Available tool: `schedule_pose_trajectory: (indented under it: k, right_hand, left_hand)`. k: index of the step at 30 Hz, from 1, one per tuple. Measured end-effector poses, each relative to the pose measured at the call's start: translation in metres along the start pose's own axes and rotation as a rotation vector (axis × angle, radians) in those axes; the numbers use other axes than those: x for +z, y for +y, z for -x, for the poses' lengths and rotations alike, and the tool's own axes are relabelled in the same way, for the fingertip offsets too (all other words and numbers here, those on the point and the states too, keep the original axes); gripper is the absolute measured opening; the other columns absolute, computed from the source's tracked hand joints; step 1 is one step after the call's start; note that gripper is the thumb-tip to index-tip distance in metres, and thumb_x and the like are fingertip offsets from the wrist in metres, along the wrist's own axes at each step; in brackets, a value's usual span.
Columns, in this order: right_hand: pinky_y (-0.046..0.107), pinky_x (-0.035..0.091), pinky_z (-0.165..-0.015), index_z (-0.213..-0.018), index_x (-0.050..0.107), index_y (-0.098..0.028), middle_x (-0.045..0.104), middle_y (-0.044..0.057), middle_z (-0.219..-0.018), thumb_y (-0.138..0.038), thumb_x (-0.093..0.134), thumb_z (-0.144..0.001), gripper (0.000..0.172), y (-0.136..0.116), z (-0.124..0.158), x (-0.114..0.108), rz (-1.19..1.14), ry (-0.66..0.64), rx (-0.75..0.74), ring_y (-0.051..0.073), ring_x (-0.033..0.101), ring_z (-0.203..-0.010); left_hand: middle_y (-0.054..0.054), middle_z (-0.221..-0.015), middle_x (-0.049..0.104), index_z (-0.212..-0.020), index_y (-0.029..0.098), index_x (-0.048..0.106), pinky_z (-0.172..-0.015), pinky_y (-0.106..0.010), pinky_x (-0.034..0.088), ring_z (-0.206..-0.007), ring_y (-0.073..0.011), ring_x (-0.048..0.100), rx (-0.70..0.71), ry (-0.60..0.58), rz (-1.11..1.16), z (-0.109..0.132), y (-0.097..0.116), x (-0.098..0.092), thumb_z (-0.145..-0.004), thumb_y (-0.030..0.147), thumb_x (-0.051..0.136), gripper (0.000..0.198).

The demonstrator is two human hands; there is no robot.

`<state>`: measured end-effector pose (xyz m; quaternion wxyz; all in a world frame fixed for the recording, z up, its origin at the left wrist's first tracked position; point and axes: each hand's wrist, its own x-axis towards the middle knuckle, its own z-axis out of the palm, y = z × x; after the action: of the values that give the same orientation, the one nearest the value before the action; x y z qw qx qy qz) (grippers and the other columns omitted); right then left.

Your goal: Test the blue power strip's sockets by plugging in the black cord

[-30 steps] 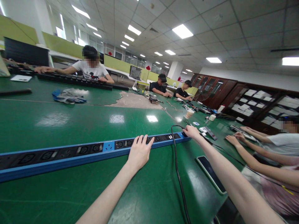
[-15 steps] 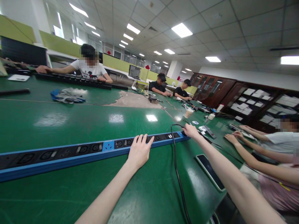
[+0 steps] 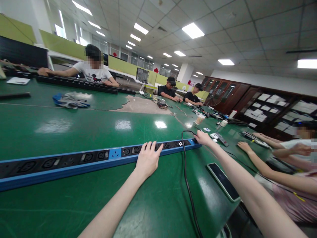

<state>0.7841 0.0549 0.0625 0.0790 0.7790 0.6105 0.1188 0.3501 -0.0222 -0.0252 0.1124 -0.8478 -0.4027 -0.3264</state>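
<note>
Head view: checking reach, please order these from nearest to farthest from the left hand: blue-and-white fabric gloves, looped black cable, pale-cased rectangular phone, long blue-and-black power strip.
1. Power strip: under the left hand, touching.
2. Black cable: just to its right.
3. Phone: farther right, past the cable.
4. Gloves: far left, well beyond the strip.

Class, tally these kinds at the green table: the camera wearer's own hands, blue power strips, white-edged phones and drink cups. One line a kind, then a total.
Own hands: 2, the left hand and the right hand
Blue power strip: 1
White-edged phone: 1
Drink cup: 1
Total: 5
</note>
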Motion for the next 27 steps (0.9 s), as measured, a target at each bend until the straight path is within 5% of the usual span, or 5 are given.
schedule_pose_trajectory:
  k: [3,8,15,22,27]
  right_hand:
    - [0.040,0.051,-0.099,-0.123,0.057,-0.012,0.072,0.026,-0.124,-0.041,0.048,-0.109,0.034,0.000,-0.003,-0.004,-0.016,0.007,0.008,0.035,0.071,-0.120]
    - [0.035,0.055,-0.085,-0.128,0.056,-0.014,0.078,0.015,-0.090,-0.044,0.040,-0.111,0.037,-0.001,-0.016,-0.015,-0.154,-0.107,0.083,0.025,0.077,-0.084]
    - [0.031,0.050,-0.090,-0.113,0.070,-0.020,0.074,0.014,-0.120,-0.047,0.064,-0.100,0.031,0.020,-0.017,-0.017,-0.086,0.021,-0.041,0.026,0.070,-0.108]
    - [0.026,0.055,-0.066,-0.114,0.067,-0.015,0.078,0.007,-0.084,-0.032,0.071,-0.092,0.028,0.038,-0.007,-0.021,-0.534,-0.200,0.103,0.018,0.072,-0.071]
    - [0.028,0.061,-0.066,-0.122,0.060,-0.018,0.080,0.010,-0.089,-0.033,0.069,-0.093,0.034,0.035,0.004,-0.025,-0.787,-0.359,0.234,0.018,0.074,-0.068]
  left_hand:
    - [-0.015,-0.152,0.061,-0.157,0.031,0.055,-0.119,-0.057,0.037,-0.139,-0.0344,0.055,-0.003,0.002,0.015,0.000,0.000,0.001,-0.096,0.021,0.059,0.062]
    - [-0.015,-0.153,0.061,-0.157,0.031,0.054,-0.120,-0.057,0.036,-0.139,-0.0350,0.055,-0.005,-0.002,0.014,0.000,-0.001,0.002,-0.096,0.021,0.059,0.063]
    - [-0.015,-0.152,0.060,-0.155,0.030,0.056,-0.119,-0.056,0.037,-0.138,-0.0340,0.055,-0.006,-0.009,0.008,0.000,0.000,0.000,-0.097,0.022,0.058,0.059]
    - [-0.015,-0.151,0.061,-0.154,0.030,0.058,-0.119,-0.057,0.039,-0.137,-0.0342,0.056,-0.009,0.006,0.005,0.000,0.001,0.001,-0.099,0.021,0.055,0.056]
    - [-0.015,-0.151,0.062,-0.154,0.030,0.058,-0.119,-0.056,0.038,-0.138,-0.0344,0.056,-0.010,0.008,0.002,0.000,0.001,0.001,-0.098,0.021,0.056,0.057]
